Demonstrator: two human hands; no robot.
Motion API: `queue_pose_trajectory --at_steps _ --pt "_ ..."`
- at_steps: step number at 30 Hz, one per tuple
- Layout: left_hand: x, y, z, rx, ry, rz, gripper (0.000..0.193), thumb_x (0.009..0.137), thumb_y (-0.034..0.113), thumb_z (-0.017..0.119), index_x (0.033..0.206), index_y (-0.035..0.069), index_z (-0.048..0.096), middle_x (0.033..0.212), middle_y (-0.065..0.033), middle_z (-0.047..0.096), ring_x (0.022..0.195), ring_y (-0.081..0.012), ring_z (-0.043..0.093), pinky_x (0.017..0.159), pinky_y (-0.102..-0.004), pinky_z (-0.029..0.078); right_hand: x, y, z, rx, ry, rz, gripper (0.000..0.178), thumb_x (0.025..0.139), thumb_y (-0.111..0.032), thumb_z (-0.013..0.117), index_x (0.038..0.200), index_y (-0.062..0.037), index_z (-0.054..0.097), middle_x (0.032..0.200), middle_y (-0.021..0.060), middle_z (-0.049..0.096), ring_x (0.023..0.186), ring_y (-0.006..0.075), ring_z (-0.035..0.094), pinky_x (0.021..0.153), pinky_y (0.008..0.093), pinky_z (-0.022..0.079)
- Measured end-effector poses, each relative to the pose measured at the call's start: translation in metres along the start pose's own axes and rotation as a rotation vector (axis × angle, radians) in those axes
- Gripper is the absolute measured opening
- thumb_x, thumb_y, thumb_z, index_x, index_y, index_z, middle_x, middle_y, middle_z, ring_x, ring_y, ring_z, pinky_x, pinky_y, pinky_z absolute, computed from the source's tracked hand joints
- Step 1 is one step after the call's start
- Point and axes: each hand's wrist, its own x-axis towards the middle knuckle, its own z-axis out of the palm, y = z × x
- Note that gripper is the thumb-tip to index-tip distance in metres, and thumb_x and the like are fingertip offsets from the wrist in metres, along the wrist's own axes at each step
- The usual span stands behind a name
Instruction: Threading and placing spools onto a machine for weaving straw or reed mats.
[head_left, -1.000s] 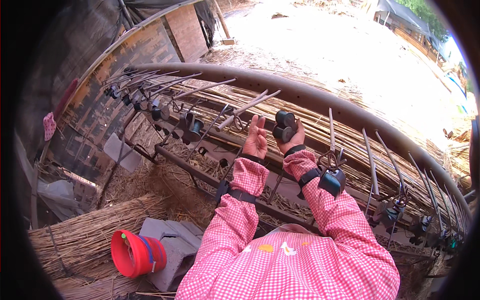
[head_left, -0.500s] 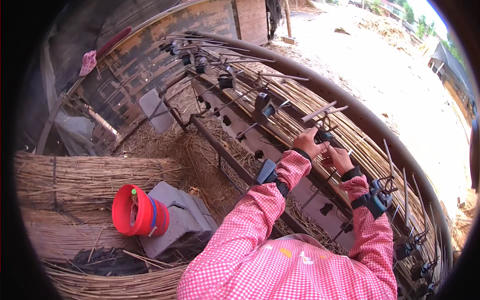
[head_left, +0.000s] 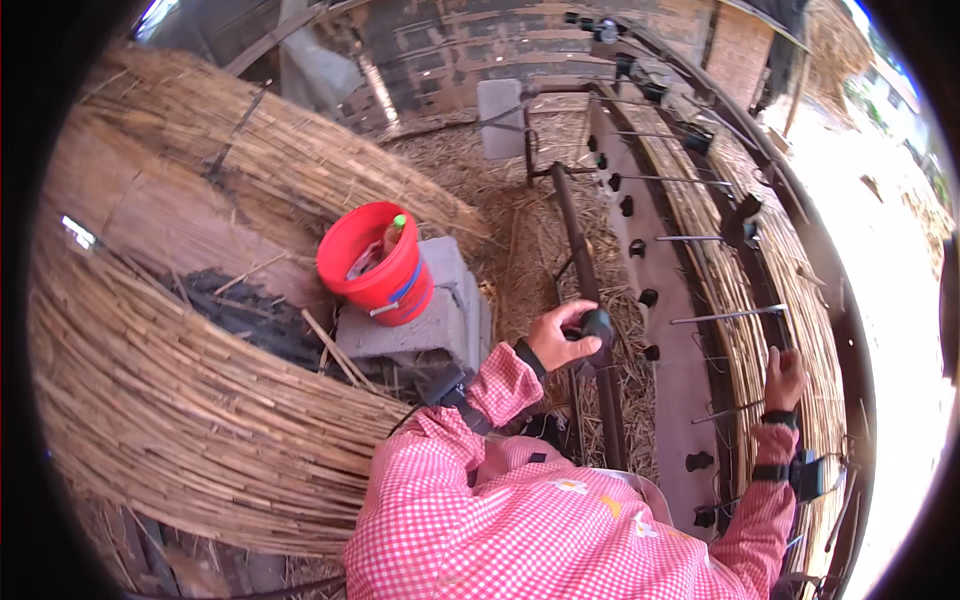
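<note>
My left hand [head_left: 560,340] is closed round a dark, rounded spool-like piece [head_left: 597,326], held over the metal pipe [head_left: 582,230] on the near side of the frame. Thumb and fingers grip its side. My right hand [head_left: 786,380] rests low over the layer of reeds [head_left: 810,340] on the frame, fingers curled; whatever they may hold is too small to make out. Thin metal rods [head_left: 725,315] cross the frame beside it. Black spools [head_left: 740,222] sit on the reeds farther off.
At left, a red bucket [head_left: 400,297] with a green-capped bottle [head_left: 395,232] stands on grey blocks [head_left: 405,340]. Large reed bundles [head_left: 220,400] lie to its left and in front. A long thick pipe [head_left: 855,400] curves along the frame's right side. Loose straw [head_left: 450,165] covers the ground.
My view has swung left. My hands, together at the frame before, are now apart: the left has drawn back leftward with the dark spool-like piece, the right stays over the reeds.
</note>
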Motion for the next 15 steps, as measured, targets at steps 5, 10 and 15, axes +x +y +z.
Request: queue_pose_trajectory --at_steps 5,10,15 --pt "0.014 0.073 0.030 -1.098 -0.594 0.704 0.055 0.073 0.036 0.064 0.107 -0.005 0.049 0.107 -0.0151 0.053 0.099 -0.0217 0.052 0.090 -0.0359 0.038 -0.078 -0.184 -0.058 1.005 -1.009 -0.078 0.060 0.081 -0.049 0.046 0.117 -0.0013 0.039 0.114 0.0130 0.046 0.105 0.0233 0.045 0.087 0.0360 0.038" --pt "0.046 0.054 0.104 -0.651 -0.635 0.683 0.029 0.083 0.025 0.053 0.090 -0.002 0.057 0.084 -0.0114 0.060 0.080 -0.0232 0.057 0.080 -0.0316 0.042 -0.096 -0.231 -0.086 1.923 -0.679 0.063 0.031 0.078 -0.030 0.056 0.092 -0.0055 0.043 0.092 0.0089 0.049 0.087 0.0220 0.049 0.082 0.0357 0.040" --pt "0.087 0.002 0.165 1.143 -0.116 1.046 0.014 0.075 0.015 0.053 0.079 0.002 0.058 0.077 -0.0081 0.059 0.080 -0.0235 0.056 0.082 -0.0311 0.040 -0.099 -0.204 -0.079 1.483 -0.994 0.133 0.042 0.077 -0.044 0.054 0.089 -0.0048 0.046 0.081 0.0107 0.052 0.081 0.0220 0.052 0.073 0.0336 0.044"
